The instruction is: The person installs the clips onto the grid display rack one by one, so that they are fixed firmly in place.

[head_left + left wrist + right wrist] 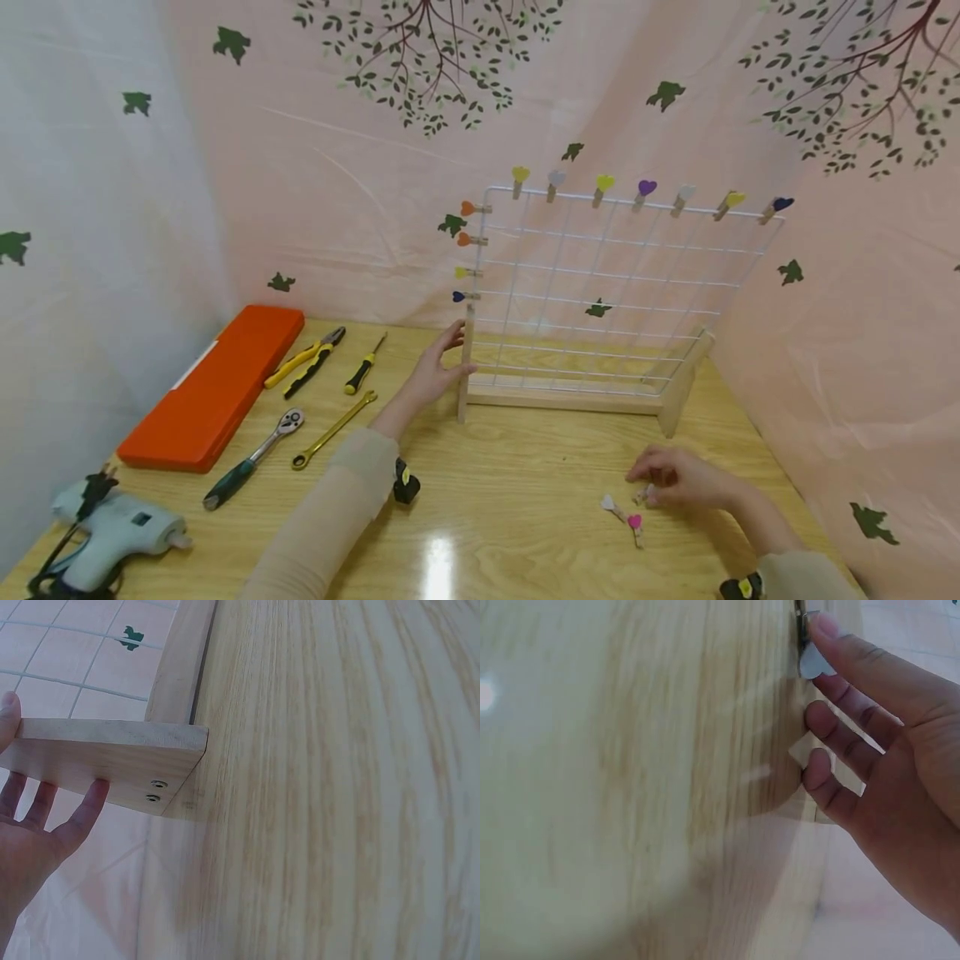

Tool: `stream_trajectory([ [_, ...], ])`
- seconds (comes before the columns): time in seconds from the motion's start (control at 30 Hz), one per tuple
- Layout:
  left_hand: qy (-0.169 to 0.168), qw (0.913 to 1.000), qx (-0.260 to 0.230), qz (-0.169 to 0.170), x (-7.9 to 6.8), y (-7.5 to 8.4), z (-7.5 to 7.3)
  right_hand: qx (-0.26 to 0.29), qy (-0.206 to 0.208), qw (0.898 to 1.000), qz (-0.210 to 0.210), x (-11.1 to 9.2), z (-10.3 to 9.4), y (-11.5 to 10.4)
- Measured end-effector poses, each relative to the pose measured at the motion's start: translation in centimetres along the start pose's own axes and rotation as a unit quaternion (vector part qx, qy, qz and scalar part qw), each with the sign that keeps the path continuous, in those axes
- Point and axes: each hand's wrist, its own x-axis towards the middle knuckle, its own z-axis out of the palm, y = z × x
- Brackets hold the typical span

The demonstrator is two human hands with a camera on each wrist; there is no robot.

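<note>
A white wire grid rack (600,292) stands in a wooden base (562,402), with heart-topped clothespins along its top and left edges. My left hand (438,367) grips the rack's left wooden side panel (97,754), thumb on one side and fingers against the outer face. Low over the table at the right, my right hand (686,479) pinches a small clothespin with a pale heart (814,661) between thumb and forefinger. Just left of that hand lie a white-heart clothespin (613,508) and a pink-heart clothespin (636,531).
At the left lie an orange case (217,387), pliers (307,362), a screwdriver (365,367), a ratchet wrench (255,458) and a combination wrench (333,431). A glue gun (120,525) with its cord sits at the near left corner. Printed cloth (360,208) hangs behind the table.
</note>
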Motion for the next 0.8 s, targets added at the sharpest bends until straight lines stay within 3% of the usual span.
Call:
stream_trajectory([
  [0.27, -0.013, 0.9996, -0.024, 0.001, -0.7, 2.7, -0.3, -0.012, -0.002, 1.0, 0.027, 0.0, 0.0, 0.2],
  [0.5, -0.019, 0.9995, -0.014, -0.021, -0.9, 3.2, -0.5, -0.005, 0.001, 1.0, 0.006, 0.1, -0.1, 0.2],
  [0.67, -0.019, 0.9995, -0.009, -0.022, -0.9, 3.2, -0.5, -0.012, 0.039, 0.998, 0.039, 0.2, -0.6, -0.6],
  [0.8, -0.019, 0.9995, -0.011, -0.025, -1.0, 3.2, -0.6, -0.024, 0.099, 0.991, 0.085, 0.2, -1.7, -1.8],
])
